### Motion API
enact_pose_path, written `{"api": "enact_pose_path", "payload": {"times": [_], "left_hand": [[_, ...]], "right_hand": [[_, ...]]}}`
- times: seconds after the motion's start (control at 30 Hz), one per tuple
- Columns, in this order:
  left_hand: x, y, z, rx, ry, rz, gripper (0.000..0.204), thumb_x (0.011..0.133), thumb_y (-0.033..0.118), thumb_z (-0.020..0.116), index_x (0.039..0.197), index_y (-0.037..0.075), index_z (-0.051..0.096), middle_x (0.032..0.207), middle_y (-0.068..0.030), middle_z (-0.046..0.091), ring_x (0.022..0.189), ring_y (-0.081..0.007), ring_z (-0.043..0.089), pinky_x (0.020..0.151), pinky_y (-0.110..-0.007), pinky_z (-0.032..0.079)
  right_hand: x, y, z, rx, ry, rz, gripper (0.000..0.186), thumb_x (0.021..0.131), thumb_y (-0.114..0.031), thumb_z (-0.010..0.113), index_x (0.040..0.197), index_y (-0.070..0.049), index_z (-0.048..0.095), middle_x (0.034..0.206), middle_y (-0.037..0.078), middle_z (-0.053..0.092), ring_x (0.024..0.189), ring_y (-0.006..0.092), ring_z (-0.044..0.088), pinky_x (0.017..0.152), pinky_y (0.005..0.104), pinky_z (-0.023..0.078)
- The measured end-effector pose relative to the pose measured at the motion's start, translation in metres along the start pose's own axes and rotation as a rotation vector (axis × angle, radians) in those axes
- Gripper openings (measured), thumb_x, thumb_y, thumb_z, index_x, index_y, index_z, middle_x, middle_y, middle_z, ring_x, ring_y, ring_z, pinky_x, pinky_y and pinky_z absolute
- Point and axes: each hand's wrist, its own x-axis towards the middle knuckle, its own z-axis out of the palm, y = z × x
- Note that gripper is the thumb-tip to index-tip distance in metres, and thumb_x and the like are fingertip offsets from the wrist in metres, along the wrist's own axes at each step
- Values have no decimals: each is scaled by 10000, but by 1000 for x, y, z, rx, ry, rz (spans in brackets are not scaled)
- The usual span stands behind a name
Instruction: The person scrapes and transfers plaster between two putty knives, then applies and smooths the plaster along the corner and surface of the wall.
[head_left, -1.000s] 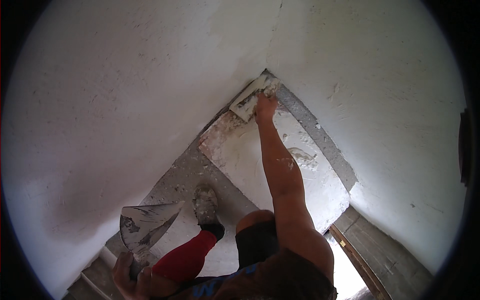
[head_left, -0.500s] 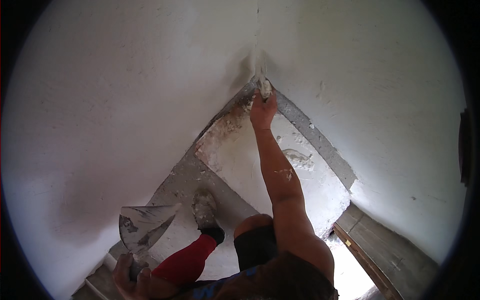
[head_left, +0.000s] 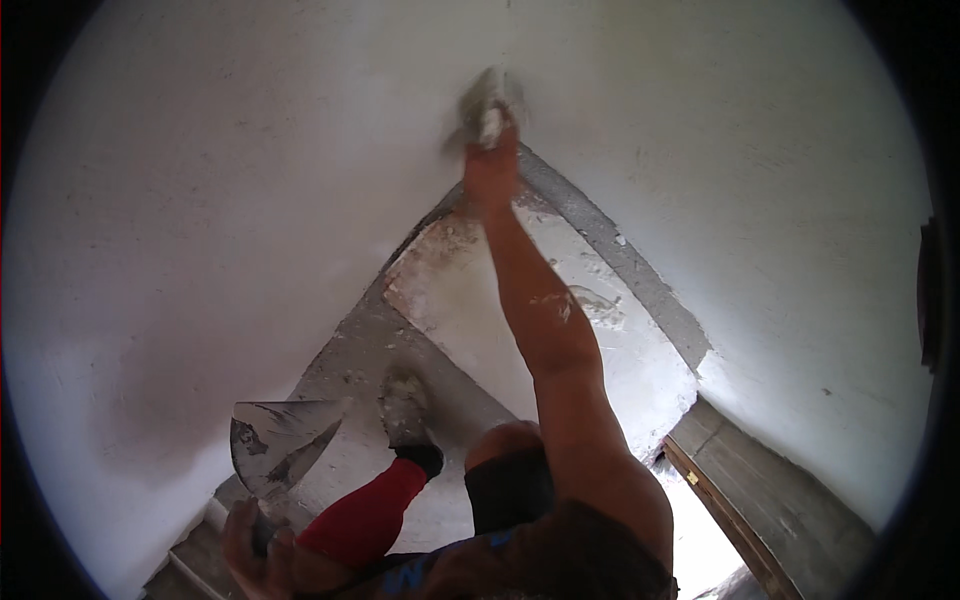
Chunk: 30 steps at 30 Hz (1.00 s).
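**Trowel (head_left: 491, 124) now up the wall corner (head_left: 507, 35)**

Head view: a second ago the trowel was down over the far tip of the board (head_left: 455, 290); now it's at upper centre of frame, above the board, where the two walls meet. Reads as an upward stroke under way. Blade is motion-blurred, so can't confirm wall contact. Right hand (head_left: 491, 180) is wrapped round its handle. Left hand (head_left: 258, 560), lower left, grips the wide scraper (head_left: 278, 448), basically unmoved. Plaster lump (head_left: 600, 310) remains on the board, right of centre; probably spare stock.
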Motion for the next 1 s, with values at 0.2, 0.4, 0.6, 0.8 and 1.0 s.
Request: {"api": "enact_pose_path", "payload": {"times": [0.2, 0.4, 0.6, 0.8, 1.0], "left_hand": [[6, -12, 4, -66, 170, -158, 588, 767, 90, 700, 1306, -64, 525, 1274, -180, 532, 1114, -263, 553, 970, -378, 456], [5, -2, 9, -223, 80, -129, 563, 774, 101, 717, 1271, -94, 537, 1233, -167, 566, 1103, -237, 560, 946, -357, 463], [12, 2, 2, -129, -36, -57, 459, 829, 78, 657, 1240, -101, 555, 1090, -118, 640, 958, -173, 595, 838, -283, 481], [12, -11, -1, -25, -36, 19, 378, 919, 102, 651, 1239, -84, 572, 912, -18, 609, 783, -100, 516, 682, -206, 409], [20, 8, 5, -109, 77, -8, 498, 732, 98, 637, 1184, -100, 567, 992, -130, 637, 885, -189, 596, 794, -312, 491]], "right_hand": [[-58, -47, -33, 166, -266, -52, 641, 765, 101, 511, 1384, -58, 462, 1372, 204, 472, 1340, 353, 414, 1146, 430, 307], [1, -20, -18, -101, 91, -15, 742, 771, 61, 565, 1467, -46, 331, 1448, 262, 296, 1333, 450, 299, 1114, 512, 288], [14, -14, 7, -116, 88, -76, 803, 769, 54, 597, 1497, -51, 277, 1442, 287, 270, 1296, 489, 296, 1110, 544, 258], [25, -8, -1, -93, -32, -66, 812, 764, 63, 584, 1500, -58, 263, 1469, 261, 261, 1312, 493, 294, 1120, 535, 279], [19, -11, -12, 23, -77, -41, 755, 748, 25, 557, 1464, -103, 355, 1455, 198, 362, 1361, 407, 332, 1140, 493, 289]]}}
